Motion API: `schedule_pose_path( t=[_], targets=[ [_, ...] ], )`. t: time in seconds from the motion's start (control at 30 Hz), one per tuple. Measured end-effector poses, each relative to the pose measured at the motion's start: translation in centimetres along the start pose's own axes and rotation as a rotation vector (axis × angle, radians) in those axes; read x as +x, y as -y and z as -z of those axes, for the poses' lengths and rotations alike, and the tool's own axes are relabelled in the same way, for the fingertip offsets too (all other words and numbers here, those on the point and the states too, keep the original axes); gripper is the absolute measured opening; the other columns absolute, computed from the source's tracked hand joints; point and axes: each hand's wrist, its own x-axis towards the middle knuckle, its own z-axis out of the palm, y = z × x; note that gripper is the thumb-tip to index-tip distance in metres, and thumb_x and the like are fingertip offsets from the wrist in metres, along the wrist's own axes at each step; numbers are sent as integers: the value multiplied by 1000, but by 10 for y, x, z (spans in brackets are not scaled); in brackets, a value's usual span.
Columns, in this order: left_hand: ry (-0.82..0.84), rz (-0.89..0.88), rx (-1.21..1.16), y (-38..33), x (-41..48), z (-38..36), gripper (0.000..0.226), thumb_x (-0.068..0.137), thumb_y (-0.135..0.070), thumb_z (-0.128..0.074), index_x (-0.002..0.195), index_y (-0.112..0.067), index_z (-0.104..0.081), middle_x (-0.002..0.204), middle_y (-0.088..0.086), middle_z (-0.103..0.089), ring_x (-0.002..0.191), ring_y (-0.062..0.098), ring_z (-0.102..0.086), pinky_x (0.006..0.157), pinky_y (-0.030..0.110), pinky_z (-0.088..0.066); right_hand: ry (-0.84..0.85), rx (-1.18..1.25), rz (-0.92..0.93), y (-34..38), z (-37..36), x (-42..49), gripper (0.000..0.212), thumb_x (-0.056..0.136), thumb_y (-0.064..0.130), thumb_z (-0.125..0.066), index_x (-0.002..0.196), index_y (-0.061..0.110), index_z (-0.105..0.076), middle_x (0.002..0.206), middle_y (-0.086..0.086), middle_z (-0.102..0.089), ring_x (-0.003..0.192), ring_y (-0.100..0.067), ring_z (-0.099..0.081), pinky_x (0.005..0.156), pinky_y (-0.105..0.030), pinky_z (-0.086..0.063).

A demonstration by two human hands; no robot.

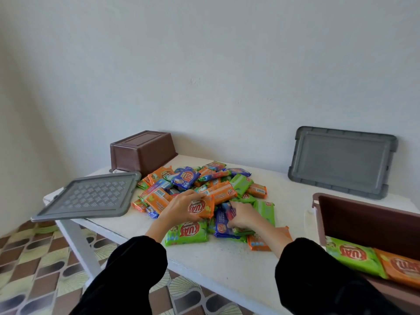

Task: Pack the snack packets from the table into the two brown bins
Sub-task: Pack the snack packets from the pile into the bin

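A heap of orange, green and blue snack packets lies in the middle of the white table. My left hand grips an orange packet at the heap's near edge. My right hand pinches a blue packet just to the right of it. One brown bin stands upside down at the table's far left. The other brown bin stands open at the right and holds a green packet and an orange packet.
A grey perforated lid overhangs the table's left edge. Another grey lid leans against the wall at the back right. Patterned floor tiles show below the table on the left. The wall runs close behind the table.
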Motion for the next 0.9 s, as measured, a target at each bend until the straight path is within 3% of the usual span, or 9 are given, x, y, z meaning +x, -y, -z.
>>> schedule_pose_path(
  t=[0.17, 0.27, 0.4, 0.57, 0.67, 0.77, 0.9],
  targets=[
    [-37, -50, 59, 1, 1, -1, 71, 66, -38, -79, 130, -21, -54, 119, 0, -57, 106, 17, -55, 92, 36, -47, -122, 87, 5, -4, -4, -8, 69, 73, 23, -74, 135, 12, -44, 132, -10, -54, 118, -26, -53, 94, -36, -49],
    [-141, -57, -2, -8, 4, 6, 69, 63, -37, -81, 126, -19, -59, 114, -1, -59, 102, 13, -54, 91, 33, -47, -139, 131, 17, -3, 6, -14, 83, 73, 22, -74, 144, 18, -32, 141, -12, -45, 124, -27, -48, 94, -34, -46],
    [-193, -126, -72, -44, 17, 31, 86, 53, -64, -65, 124, -16, -60, 104, -7, -54, 95, 10, -49, 85, 25, -40, -246, 148, 18, -14, 43, -31, 81, 73, 20, -74, 142, 25, -33, 134, -15, -44, 123, -33, -43, 93, -35, -43],
    [-106, -301, -22, -115, 43, 52, 89, 52, -70, -58, 126, -20, -58, 103, -2, -55, 93, 13, -50, 80, 24, -39, -370, 92, 20, -57, 113, -83, 83, 70, 15, -75, 142, 24, -36, 136, -14, -46, 123, -31, -44, 91, -35, -44],
    [-21, -395, 9, -169, 58, 45, 83, 56, -64, -68, 128, -23, -56, 106, -1, -55, 98, 14, -50, 83, 26, -42, -395, 65, -49, -96, 145, -123, 86, 67, 12, -77, 141, 25, -37, 138, -11, -44, 120, -27, -47, 88, -32, -44],
    [37, -501, 61, -225, 71, 24, 72, 67, -49, -76, 130, -21, -54, 108, 0, -56, 99, 15, -51, 83, 29, -45, -356, 2, -145, -138, 162, -160, 89, 68, 9, -77, 144, 23, -32, 140, -9, -41, 121, -25, -46, 89, -31, -44],
    [150, -587, 78, -291, 79, -16, 71, 69, -50, -74, 131, -23, -53, 105, 2, -57, 94, 16, -53, 81, 31, -47, -226, -102, -245, -193, 168, -196, 96, 65, 6, -79, 145, 22, -29, 140, -7, -44, 122, -25, -46, 92, -30, -42]
  ],
)
